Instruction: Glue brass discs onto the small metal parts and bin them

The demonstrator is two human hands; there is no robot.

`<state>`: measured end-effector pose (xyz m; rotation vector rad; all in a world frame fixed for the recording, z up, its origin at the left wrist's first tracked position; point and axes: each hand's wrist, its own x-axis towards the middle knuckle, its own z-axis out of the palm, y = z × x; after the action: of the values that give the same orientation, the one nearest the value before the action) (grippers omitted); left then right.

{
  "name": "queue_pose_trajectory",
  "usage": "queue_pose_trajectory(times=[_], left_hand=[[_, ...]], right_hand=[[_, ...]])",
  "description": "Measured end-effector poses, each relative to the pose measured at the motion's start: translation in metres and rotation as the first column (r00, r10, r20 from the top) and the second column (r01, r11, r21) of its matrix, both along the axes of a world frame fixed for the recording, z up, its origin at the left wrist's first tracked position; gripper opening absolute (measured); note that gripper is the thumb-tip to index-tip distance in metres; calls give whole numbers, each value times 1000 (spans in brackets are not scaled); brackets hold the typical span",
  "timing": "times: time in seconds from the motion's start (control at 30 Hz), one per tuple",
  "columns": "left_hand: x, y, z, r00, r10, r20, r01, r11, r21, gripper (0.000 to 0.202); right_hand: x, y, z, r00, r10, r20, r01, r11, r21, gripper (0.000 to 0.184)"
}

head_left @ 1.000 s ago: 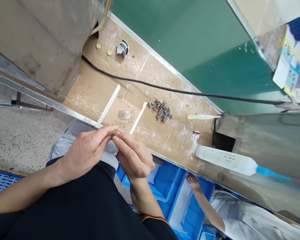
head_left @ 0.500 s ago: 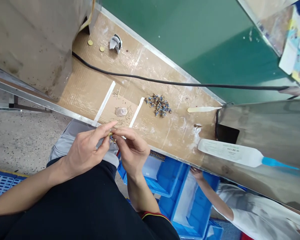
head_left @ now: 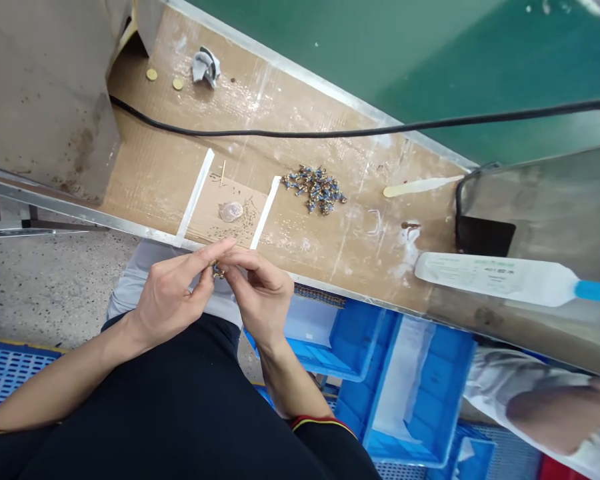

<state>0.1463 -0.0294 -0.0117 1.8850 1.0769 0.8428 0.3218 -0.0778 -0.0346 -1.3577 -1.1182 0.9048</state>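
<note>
My left hand (head_left: 173, 297) and my right hand (head_left: 260, 293) meet just below the near edge of the cardboard-covered bench (head_left: 155, 167). Both pinch one tiny brass-and-blue part (head_left: 217, 269) between their fingertips. A heap of similar small parts (head_left: 315, 189) lies on the bench beyond my right hand. Two white strips (head_left: 195, 197) frame a patch holding a small clear disc (head_left: 231, 211) and scattered fine pins.
A black cable (head_left: 260, 133) crosses the bench. A white tube with a blue tip (head_left: 505, 279) and a wooden stick (head_left: 420, 186) lie at the right by a metal housing (head_left: 545, 200). Blue bins (head_left: 405, 393) stand below. Another person's sleeve (head_left: 550, 400) shows at lower right.
The view has shifted, so the bench sits lower and farther left in the picture. My hands stay together on the small part, with the fingers slightly reworked around it.
</note>
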Motion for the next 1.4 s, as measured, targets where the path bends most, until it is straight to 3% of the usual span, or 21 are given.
queue_pose_trajectory(times=[0.07, 0.13, 0.2, 0.3, 0.43, 0.53, 0.6, 0.67, 0.73, 0.77, 0.9, 1.03, 1.23, 1.4], left_hand=[[3, 2, -1, 998, 19, 58, -4, 969, -246, 51], [7, 4, -3, 988, 61, 143, 14, 880, -475, 50], [10, 4, -6, 971, 98, 216, 58, 786, -615, 53], [13, 0, -9, 970, 97, 223, 91, 707, -701, 61], [17, 0, -11, 985, -50, 163, 153, 683, -714, 70], [25, 5, -7, 973, -206, 107, 217, 641, -736, 80], [28, 8, -4, 966, -251, 65, 215, 635, -742, 80], [29, 12, -3, 969, -245, 36, 191, 648, -737, 78], [27, 16, -5, 976, -218, 27, 170, 669, -724, 77], [25, 19, -6, 978, -206, 28, 163, 677, -718, 76], [17, 23, -11, 983, -182, 35, 155, 698, -699, 75], [13, 22, -12, 986, -162, 33, 136, 680, -721, 77], [7, 21, -14, 989, -134, 57, 130, 638, -759, 76], [2, 27, -14, 991, -111, 69, 125, 651, -749, 76]], right_hand=[[3, -3, -7, 1000, -18, -9, 18, 1000, 15, 16], [6, -6, -15, 998, -55, 6, 54, 994, 92, 25], [7, -11, -22, 996, -79, 52, 67, 978, 198, 34], [6, -21, -29, 988, -77, 135, 39, 963, 265, 30], [13, -41, -30, 985, -71, 159, 40, 981, 189, 11], [36, -69, -37, 971, -209, 115, 192, 971, 142, 12], [64, -93, -51, 880, -463, 108, 458, 887, 68, 13], [100, -117, -76, 704, -684, 192, 706, 703, -86, 18], [137, -134, -108, 604, -724, 333, 797, 543, -265, 22], [153, -140, -125, 606, -704, 371, 794, 508, -332, 21], [185, -146, -179, 674, -617, 406, 732, 479, -485, 16], [179, -145, -203, 701, -573, 423, 701, 449, -553, 19], [174, -143, -212, 710, -558, 429, 690, 429, -584, 15], [171, -143, -194, 670, -600, 437, 732, 437, -523, 14]])
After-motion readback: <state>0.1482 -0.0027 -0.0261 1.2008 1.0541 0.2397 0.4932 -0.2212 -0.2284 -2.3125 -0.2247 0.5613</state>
